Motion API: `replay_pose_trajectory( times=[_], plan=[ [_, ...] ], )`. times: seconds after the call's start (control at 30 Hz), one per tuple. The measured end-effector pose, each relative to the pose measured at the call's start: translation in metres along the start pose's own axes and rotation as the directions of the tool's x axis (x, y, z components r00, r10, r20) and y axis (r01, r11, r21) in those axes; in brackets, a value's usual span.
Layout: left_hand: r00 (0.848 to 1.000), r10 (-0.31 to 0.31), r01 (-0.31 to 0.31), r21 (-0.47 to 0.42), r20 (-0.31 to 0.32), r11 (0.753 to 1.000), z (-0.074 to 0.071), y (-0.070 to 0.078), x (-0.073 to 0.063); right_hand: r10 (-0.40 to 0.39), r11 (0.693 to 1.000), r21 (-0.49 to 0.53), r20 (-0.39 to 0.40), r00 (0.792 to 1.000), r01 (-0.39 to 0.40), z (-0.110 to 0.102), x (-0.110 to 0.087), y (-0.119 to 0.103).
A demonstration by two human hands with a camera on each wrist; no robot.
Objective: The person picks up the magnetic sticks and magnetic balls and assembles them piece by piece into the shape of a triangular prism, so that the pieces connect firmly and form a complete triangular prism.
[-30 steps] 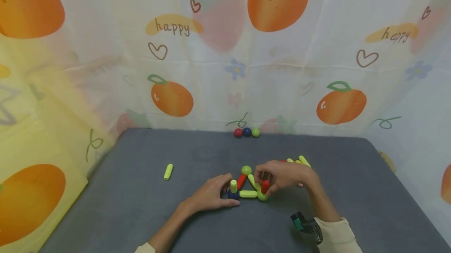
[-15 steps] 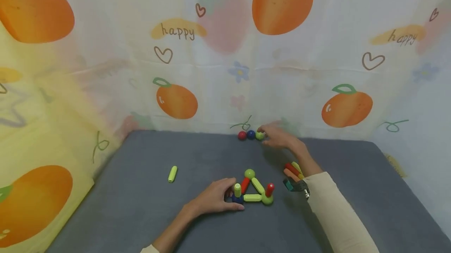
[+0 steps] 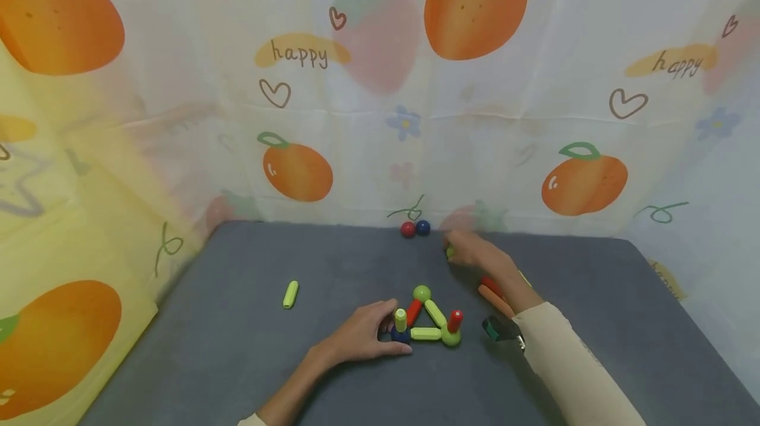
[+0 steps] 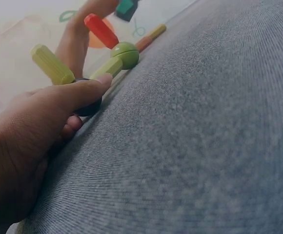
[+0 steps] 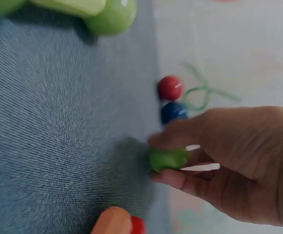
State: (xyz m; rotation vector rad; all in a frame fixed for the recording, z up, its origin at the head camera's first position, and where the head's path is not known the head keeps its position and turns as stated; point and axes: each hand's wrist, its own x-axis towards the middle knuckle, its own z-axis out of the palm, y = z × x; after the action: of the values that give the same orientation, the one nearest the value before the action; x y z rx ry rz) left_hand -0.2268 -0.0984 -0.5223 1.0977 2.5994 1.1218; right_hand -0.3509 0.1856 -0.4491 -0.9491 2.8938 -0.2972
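I see the right hand [image 3: 475, 251] now pinching the loose green ball [image 5: 168, 159], away from the blue ball [image 3: 423, 227] near the far table edge [image 3: 356, 228]; blur hides whether it's lifted. One more piece is in play, I judge, while the left hand [image 3: 359, 332] grips the dark corner ball [image 3: 401, 335] of the triangle frame [image 3: 425, 334].

The right hand [image 5: 239, 165] pinches a green ball [image 5: 167, 160], with a shadow on the grey cloth [image 5: 58, 112]. To its left sit a blue ball [image 5: 172, 111] and, beyond that, a red ball [image 5: 170, 88]. Nearer, on the left, a yellow-green stick [image 5: 78, 5] meets a second green ball [image 5: 113, 18]; on the right, an orange stick [image 5: 112, 222] lies beside a red piece [image 5: 138, 226].
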Motion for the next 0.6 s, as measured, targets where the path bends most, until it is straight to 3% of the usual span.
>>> replay_pose_trajectory(
  times=[0.07,0.17,0.4,0.5,0.6],
  plan=[
    [1.0,0.005,-0.005,0.001,0.0,1.0,0.0,0.0,0.001,0.053,0.997,0.059,0.05,0.997,-0.056,-0.008,-0.012,-0.012],
    [1.0,0.003,-0.003,-0.004,-0.001,1.0,0.0,0.0,0.001,0.057,0.99,0.127,0.077,0.995,-0.067,-0.02,-0.034,-0.03],
    [1.0,-0.013,0.014,-0.057,0.017,0.998,-0.002,-0.002,0.003,-0.143,0.978,0.154,0.027,0.989,0.137,-0.05,-0.094,-0.065],
    [0.999,-0.025,0.026,-0.049,0.027,0.998,-0.003,-0.001,0.003,-0.236,0.959,0.167,0.033,0.971,0.228,-0.054,-0.109,-0.073],
    [0.999,-0.031,0.032,-0.047,0.032,0.998,-0.002,0.0,0.003,-0.277,0.949,0.172,0.039,0.96,0.266,-0.052,-0.119,-0.077]
  ],
)
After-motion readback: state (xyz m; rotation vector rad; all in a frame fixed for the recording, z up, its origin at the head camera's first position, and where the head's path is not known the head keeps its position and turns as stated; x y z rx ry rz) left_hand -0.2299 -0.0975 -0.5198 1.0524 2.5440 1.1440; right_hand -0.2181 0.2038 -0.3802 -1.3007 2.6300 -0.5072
